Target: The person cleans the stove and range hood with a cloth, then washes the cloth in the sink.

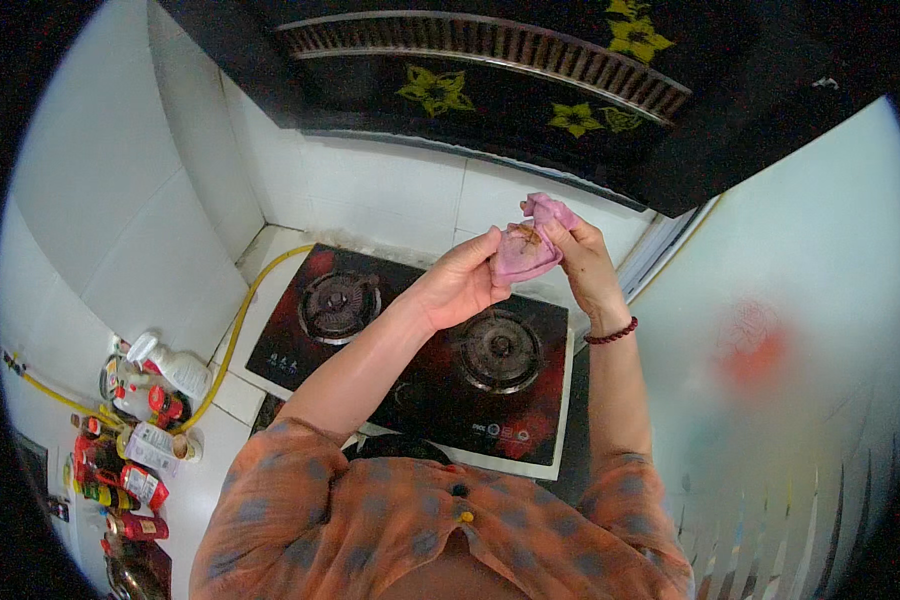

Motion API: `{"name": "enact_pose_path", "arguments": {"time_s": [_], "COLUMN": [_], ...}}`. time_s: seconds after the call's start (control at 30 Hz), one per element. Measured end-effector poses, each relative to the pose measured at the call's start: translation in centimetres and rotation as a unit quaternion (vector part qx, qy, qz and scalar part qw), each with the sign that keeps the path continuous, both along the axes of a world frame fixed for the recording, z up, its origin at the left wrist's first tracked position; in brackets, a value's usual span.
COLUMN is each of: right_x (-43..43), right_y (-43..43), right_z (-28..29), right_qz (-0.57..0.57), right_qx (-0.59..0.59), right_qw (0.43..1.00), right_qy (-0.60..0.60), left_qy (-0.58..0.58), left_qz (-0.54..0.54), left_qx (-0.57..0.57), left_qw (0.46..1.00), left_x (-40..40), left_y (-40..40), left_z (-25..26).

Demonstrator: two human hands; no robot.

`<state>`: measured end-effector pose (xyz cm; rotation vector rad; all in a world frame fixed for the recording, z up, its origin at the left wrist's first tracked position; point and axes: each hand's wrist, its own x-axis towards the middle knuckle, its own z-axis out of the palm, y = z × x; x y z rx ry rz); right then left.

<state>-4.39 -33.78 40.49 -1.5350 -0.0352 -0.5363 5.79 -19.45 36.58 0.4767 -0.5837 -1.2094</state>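
A folded pink cloth (525,259) with a brown stain on its face is held up between my two hands, above the black glass gas hob (412,375). My left hand (461,281) grips the cloth's left edge, thumb on top. On the other side, my right hand (581,259) pinches its upper right part, where a bunched end sticks up past the fingers. A dark red beaded bracelet (611,331) circles my right wrist. Below lie the left burner (339,304) and the right burner (500,349), both without pots.
A black range hood (495,90) with yellow flowers overhangs the back. Along the left counter stand a white spray bottle (176,364) and several sauce bottles (139,525). A yellow gas hose (236,322) curves beside the hob. To the right is a frosted glass panel (757,262).
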Motion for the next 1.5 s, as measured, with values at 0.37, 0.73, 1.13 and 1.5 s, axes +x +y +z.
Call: {"name": "enact_pose_path", "arguments": {"time_s": [0.37, 0.73, 1.13, 1.5], "right_x": [4.3, 5.2, -0.2, -3.2], "right_y": [7.2, 10.1, 3.9, -7.8], "right_z": [-1.4, -2.0, -1.0, 19.6], "right_qz": [-0.147, -0.132, -0.225, -0.552], "right_qx": [-0.575, -0.457, -0.352, -0.66], "right_qw": [0.782, 0.871, 0.889, 0.39], "right_qy": [-0.189, -0.121, -0.186, -0.327], "left_qy": [-0.023, -0.12, -0.06, 0.071], "left_qz": [0.272, 0.198, 0.12, 0.017], "left_qx": [0.076, 0.003, 0.05, 0.056], "left_qw": [0.959, 0.973, 0.99, 0.996], "left_x": [3.2, 4.8, 1.2, 0.4], "left_y": [3.5, 8.1, 1.3, -2.1], "left_z": [-3.0, -0.8, -1.9, -1.9]}}
